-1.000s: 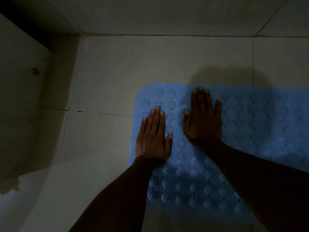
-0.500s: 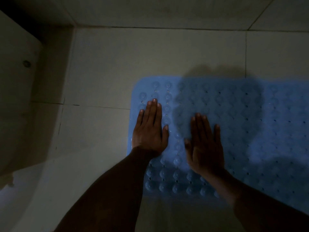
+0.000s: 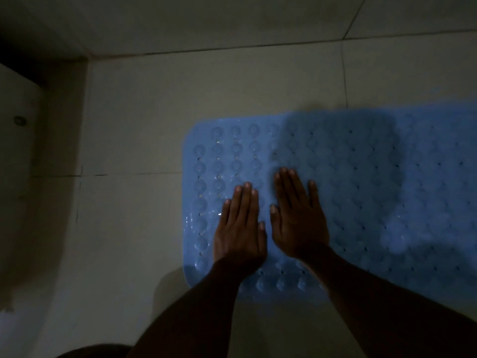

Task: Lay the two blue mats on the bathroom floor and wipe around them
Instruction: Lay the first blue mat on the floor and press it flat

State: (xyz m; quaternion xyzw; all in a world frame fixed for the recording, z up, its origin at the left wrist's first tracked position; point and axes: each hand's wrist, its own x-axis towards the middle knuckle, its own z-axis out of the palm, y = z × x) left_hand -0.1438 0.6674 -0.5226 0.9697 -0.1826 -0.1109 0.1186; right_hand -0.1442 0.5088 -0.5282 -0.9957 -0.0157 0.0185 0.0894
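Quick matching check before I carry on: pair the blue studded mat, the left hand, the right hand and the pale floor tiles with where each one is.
1 blue studded rubber mat
2 left hand
3 right hand
4 pale floor tiles

A flat near mat's left edge
B flat, further in on mat
C spread on floor
D bare beside mat

Pairs: 1-C, 2-A, 3-B, 4-D

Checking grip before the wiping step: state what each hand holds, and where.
Nothing held. Left hand and right hand lie flat, palms down, on the blue mat.
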